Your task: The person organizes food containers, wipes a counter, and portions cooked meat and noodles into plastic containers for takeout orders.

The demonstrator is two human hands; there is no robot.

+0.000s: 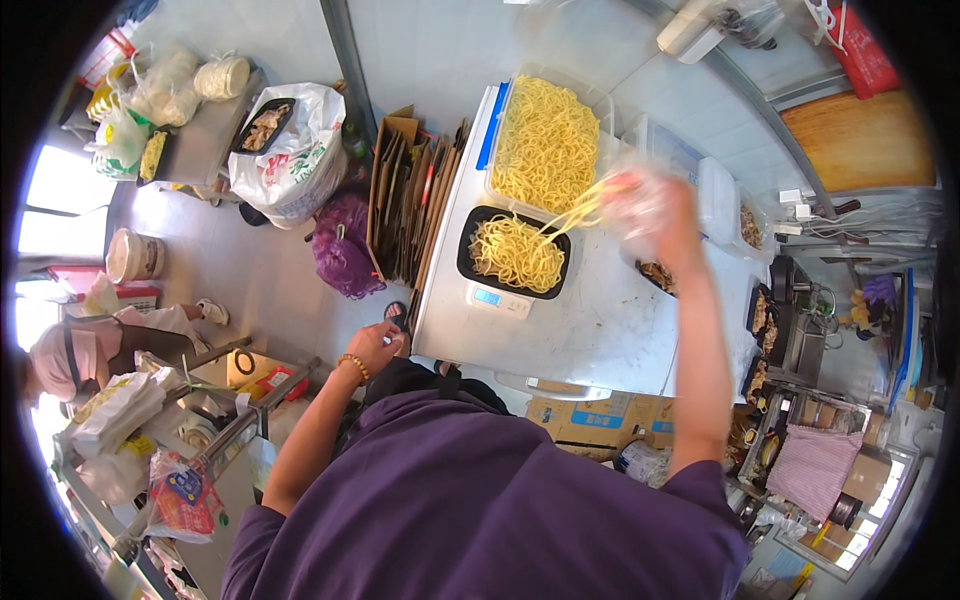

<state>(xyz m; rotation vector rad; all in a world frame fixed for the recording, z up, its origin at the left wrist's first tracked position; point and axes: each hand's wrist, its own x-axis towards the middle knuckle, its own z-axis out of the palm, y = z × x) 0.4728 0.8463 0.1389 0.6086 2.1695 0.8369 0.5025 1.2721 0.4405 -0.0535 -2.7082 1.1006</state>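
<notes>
My right hand (645, 210), in a clear plastic glove and blurred by motion, grips a strand bunch of yellow noodles (577, 214). Those strands trail down to the noodles in a black plastic tray (466, 264), where some meat shows at the left side. The tray rests on a white digital kitchen scale (501, 301) with a lit display. Behind it stands a large clear plastic container (609, 112) full of yellow noodles (551, 142). My bare left hand (373, 349) hangs off the table's left side, fingers loosely curled, with nothing visible in it; a beaded bracelet circles the wrist.
Flattened cardboard (420, 195) leans along the left edge of the metal table (600, 330). Another black tray of food (657, 276) lies partly behind my right forearm. Clear lidded tubs (720, 202) stand at the right. A person (97, 345) is at the far left.
</notes>
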